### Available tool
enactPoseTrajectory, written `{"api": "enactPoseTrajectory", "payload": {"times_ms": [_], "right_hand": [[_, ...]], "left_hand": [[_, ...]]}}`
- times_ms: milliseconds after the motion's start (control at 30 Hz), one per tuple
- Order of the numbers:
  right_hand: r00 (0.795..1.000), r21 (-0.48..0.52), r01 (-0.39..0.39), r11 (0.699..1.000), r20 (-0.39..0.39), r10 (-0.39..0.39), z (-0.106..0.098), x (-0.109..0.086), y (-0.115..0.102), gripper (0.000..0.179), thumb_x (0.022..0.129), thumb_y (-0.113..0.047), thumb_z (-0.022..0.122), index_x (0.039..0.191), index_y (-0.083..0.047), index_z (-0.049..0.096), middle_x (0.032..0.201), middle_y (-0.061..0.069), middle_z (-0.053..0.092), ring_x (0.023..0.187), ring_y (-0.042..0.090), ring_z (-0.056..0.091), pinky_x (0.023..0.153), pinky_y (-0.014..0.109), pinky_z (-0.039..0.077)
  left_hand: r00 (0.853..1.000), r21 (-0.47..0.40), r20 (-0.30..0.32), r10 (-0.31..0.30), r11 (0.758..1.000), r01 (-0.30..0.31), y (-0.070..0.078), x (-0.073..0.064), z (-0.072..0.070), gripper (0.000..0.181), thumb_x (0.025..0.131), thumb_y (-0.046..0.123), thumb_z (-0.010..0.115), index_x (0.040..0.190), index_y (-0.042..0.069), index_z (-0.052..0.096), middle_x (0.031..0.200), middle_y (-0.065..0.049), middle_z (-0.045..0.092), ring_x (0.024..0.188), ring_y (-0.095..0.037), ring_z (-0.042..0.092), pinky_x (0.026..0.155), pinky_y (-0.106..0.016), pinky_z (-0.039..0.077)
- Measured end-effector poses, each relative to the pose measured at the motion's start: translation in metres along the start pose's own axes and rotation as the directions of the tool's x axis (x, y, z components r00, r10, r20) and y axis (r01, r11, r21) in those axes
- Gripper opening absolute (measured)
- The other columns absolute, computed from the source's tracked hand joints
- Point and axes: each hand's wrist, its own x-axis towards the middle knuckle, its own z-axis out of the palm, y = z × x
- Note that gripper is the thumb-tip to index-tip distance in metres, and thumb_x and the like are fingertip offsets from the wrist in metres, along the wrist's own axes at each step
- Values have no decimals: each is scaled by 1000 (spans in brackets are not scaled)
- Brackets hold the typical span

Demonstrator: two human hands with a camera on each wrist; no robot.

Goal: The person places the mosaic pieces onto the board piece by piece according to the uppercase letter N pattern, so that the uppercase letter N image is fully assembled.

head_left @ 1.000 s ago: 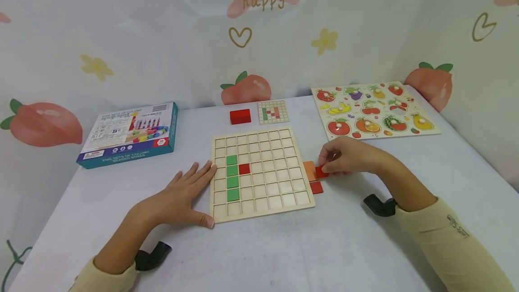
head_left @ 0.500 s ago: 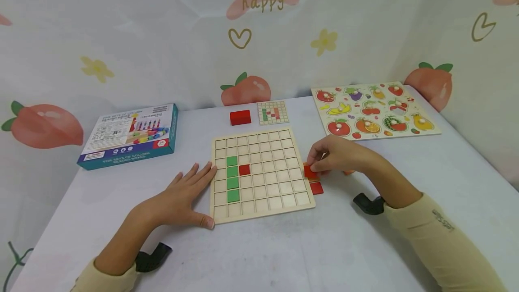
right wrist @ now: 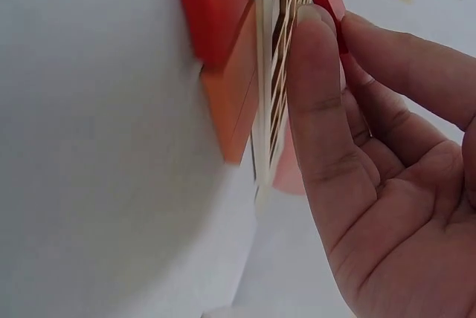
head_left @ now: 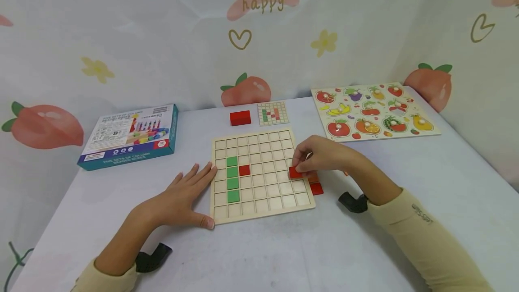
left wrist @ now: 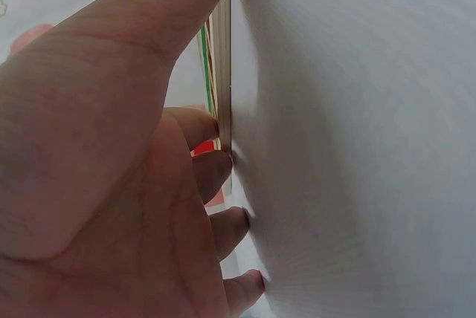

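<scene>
The right grip is clamped on a red square tile, pinching it between thumb and fingertip, with the wrist bent and the forearm sloping in from the lower right. The tile sits at the fingertips, above the right-hand cells of the grid board; whether it touches the wood I cannot tell. Across the board to this grip's left, the left grip lies palm down, its fingers apart and spread along the board's left edge, clasping nothing.

The right wrist view adds the held tile's thickness and the palm side of the hand, which the head camera misses. The left wrist view shows the board's pale edge side-on and fingertips low against the white worktop. The head view alone lays out four flat green tiles in a column left of the right grip, one seated red tile next to them.

Just below the right grip, smooth and square-edged, lie an orange tile and a loose red tile. Beyond it stand a red block, a gridded card and a fruit-printed puzzle with round knobs.
</scene>
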Motion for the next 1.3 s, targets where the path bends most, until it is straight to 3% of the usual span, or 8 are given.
{"api": "enactPoseTrajectory", "payload": {"times_ms": [300, 667, 967, 1300], "right_hand": [[998, 5, 51, 999, 22, -51, 12, 16, -15, 3, 90, -2, 72, 93, -2, 72, 81, 7, 65, 72, 20, 64, 70, 29, 57], [997, 15, 49, 999, 54, -50, 27, 34, -33, 6, 90, 1, 71, 88, -5, 72, 79, 7, 65, 69, 20, 64, 69, 30, 58], [995, -74, 89, 993, 54, -85, 37, 45, -43, 9, 89, 1, 71, 86, -8, 72, 78, 3, 65, 74, 16, 61, 69, 27, 55], [994, -62, 84, 995, 78, -79, 42, 50, -54, 11, 89, 3, 70, 82, -6, 69, 76, 5, 67, 64, 19, 66, 65, 29, 58]], "left_hand": [[1000, 1, -6, -3, 1000, 3, -1, 0, 1, 129, 65, 75, 76, 162, 15, 16, 167, -11, 10, 151, -43, -1, 114, -69, 2], [1000, 6, -5, 7, 1000, -7, -1, 0, 1, 129, 65, 75, 75, 162, 15, 16, 167, -11, 10, 150, -44, 0, 113, -70, 2], [1000, 1, -8, 11, 1000, -11, -2, -1, 0, 128, 65, 75, 75, 162, 15, 16, 167, -11, 10, 150, -44, -1, 113, -70, 2], [1000, -9, -8, 13, 1000, -13, -2, -1, 1, 127, 66, 74, 76, 162, 16, 16, 167, -10, 10, 151, -43, -1, 113, -69, 1]]}}
